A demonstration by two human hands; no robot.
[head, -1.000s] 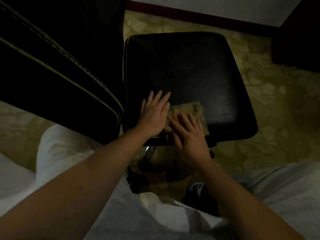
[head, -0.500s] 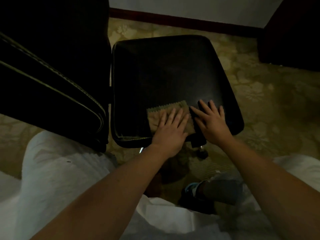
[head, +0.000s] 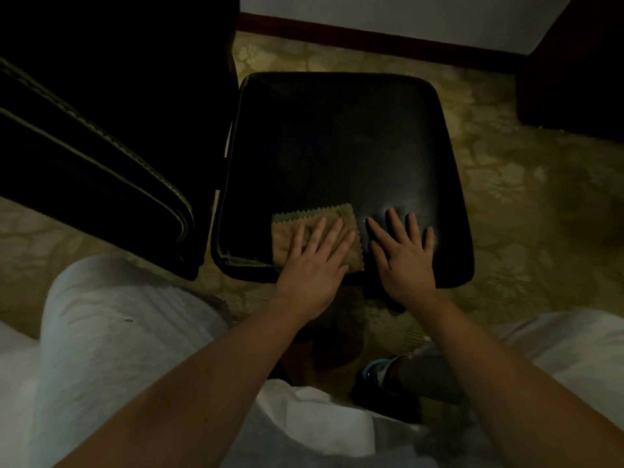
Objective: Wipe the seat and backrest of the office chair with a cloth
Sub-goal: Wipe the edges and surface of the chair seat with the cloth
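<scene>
Seat wipe in hand, near edge.
Left hand (head: 312, 261) presses flat, fingers spread, on the cloth (head: 344, 219); right hand (head: 403, 253), splayed and empty, braces the seat (head: 337, 140) beside it. Next, probably: sweep beyond the fingertips, then the backrest (head: 101, 146) leftward.

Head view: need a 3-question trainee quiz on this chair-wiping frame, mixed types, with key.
1. True or false: the right hand presses on the cloth.
2. Which part of the seat is the cloth on? A) far edge B) near edge, toward the backrest side C) centre
3. Fill in: the left hand lies ____ on the cloth, fingers spread.

Key
1. False: the right hand rests on bare seat beside the cloth.
2. B
3. flat
</scene>
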